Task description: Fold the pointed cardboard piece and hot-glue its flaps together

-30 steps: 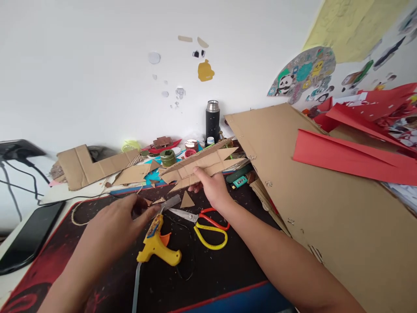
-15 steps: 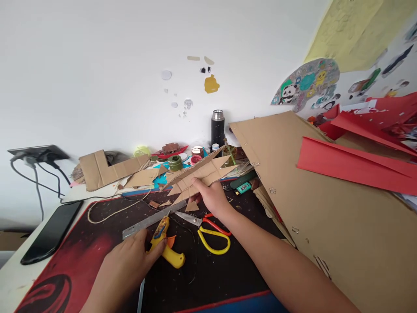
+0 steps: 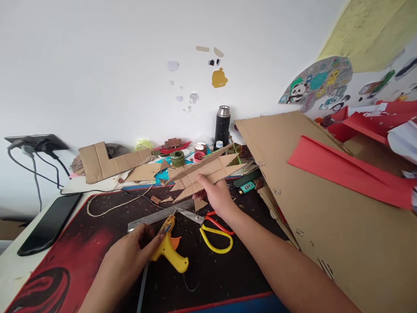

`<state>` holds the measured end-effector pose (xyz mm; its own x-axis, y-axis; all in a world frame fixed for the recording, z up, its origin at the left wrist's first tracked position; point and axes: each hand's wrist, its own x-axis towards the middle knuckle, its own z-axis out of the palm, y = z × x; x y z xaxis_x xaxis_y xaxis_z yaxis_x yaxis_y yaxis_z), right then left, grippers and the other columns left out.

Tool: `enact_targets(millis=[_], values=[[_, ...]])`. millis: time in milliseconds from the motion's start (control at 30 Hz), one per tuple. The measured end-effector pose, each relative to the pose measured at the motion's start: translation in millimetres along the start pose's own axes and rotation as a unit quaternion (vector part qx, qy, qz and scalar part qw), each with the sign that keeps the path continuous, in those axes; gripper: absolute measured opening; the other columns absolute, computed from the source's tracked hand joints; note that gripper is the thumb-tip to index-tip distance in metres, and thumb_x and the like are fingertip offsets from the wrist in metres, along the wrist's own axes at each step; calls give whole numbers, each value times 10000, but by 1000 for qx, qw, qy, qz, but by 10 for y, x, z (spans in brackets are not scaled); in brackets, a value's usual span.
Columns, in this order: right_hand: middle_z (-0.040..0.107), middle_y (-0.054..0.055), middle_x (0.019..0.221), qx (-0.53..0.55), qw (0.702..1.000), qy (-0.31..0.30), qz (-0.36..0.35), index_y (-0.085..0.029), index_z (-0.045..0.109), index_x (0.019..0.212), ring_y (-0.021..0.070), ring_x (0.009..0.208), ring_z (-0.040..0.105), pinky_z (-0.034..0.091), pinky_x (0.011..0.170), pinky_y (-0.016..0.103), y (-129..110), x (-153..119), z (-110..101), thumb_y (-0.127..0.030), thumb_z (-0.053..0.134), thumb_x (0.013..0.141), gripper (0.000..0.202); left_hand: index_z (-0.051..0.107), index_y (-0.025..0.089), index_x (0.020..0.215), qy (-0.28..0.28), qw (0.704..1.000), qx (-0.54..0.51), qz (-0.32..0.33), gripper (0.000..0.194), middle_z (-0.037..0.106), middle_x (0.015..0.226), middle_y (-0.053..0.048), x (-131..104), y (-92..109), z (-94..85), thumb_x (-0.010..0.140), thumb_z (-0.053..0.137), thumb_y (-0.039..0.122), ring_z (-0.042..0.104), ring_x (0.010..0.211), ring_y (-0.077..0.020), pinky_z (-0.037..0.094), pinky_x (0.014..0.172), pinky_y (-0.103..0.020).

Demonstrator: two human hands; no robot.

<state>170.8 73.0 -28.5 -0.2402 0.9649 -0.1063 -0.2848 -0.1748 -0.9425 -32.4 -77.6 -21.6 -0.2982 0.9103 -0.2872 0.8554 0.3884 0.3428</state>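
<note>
A jagged-ended cardboard piece (image 3: pixel 208 171) is pinched in my right hand (image 3: pixel 216 193), thumb on its face and fingers beneath. My left hand (image 3: pixel 133 250) has its thumb and fingers on the upper body of a yellow glue gun (image 3: pixel 174 256), whose tip points up and away over the mat. Its orange trigger faces right. Just beyond the gun lies a metal ruler (image 3: pixel 150 218). Scissors (image 3: pixel 216 234) with one red and one yellow handle lie between the gun and my right forearm, their blades near the gun's tip.
A large cardboard sheet (image 3: pixel 329 208) with red paper (image 3: pixel 348 174) covers the right side. Along the wall stand a black flask (image 3: pixel 223 126), paint jars (image 3: pixel 177 159) and an L-shaped cardboard piece (image 3: pixel 97 163). A phone (image 3: pixel 50 224) lies left, near a power strip (image 3: pixel 37 141).
The view has shifted slightly. My left hand's grip has moved a little on the glue gun, which is turned slightly, its cord shifted. My right hand still holds the cardboard piece.
</note>
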Motion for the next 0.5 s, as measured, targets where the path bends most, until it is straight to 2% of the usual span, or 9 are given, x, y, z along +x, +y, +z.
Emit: enact_targets(millis=[67, 133, 233, 367, 500], values=[[741, 18, 690, 5, 1000, 1, 2, -177, 664, 971, 164, 462, 699, 482, 414, 214, -1, 2, -3, -468, 806, 796, 368, 594, 285, 828, 4, 1000, -20, 12, 439, 795, 789, -63, 14, -64, 20, 908, 437, 688, 741, 720, -288, 469, 654, -359], [736, 16, 673, 10, 1000, 0, 4, -181, 661, 945, 165, 462, 697, 483, 410, 214, -2, 0, -6, -455, 811, 798, 345, 629, 277, 920, 23, 999, -46, 10, 432, 829, 898, -80, 4, -110, 40, 910, 456, 672, 772, 792, -298, 505, 688, -364], [734, 18, 669, 14, 1000, 3, 11, -181, 671, 911, 170, 475, 704, 494, 418, 220, 0, -7, -6, -438, 817, 807, 313, 658, 259, 1106, 57, 998, -40, 3, 496, 845, 1110, -133, -57, -142, 86, 914, 483, 681, 806, 981, -355, 566, 780, -405], [729, 16, 643, 28, 999, -2, 27, -175, 677, 939, 176, 469, 697, 492, 419, 226, 39, -8, 21, -413, 803, 829, 291, 645, 220, 1322, 65, 995, 27, 77, 719, 777, 1378, -189, -148, -160, 215, 754, 669, 661, 724, 1284, -435, 576, 1018, -476], [720, 0, 623, 3, 998, -16, 64, -177, 676, 934, 158, 441, 675, 462, 402, 208, 122, 23, 32, -367, 762, 870, 219, 660, 218, 1315, 60, 993, 56, 81, 624, 811, 1302, -184, -178, -171, 320, 801, 588, 564, 777, 1174, -432, 600, 979, -485]])
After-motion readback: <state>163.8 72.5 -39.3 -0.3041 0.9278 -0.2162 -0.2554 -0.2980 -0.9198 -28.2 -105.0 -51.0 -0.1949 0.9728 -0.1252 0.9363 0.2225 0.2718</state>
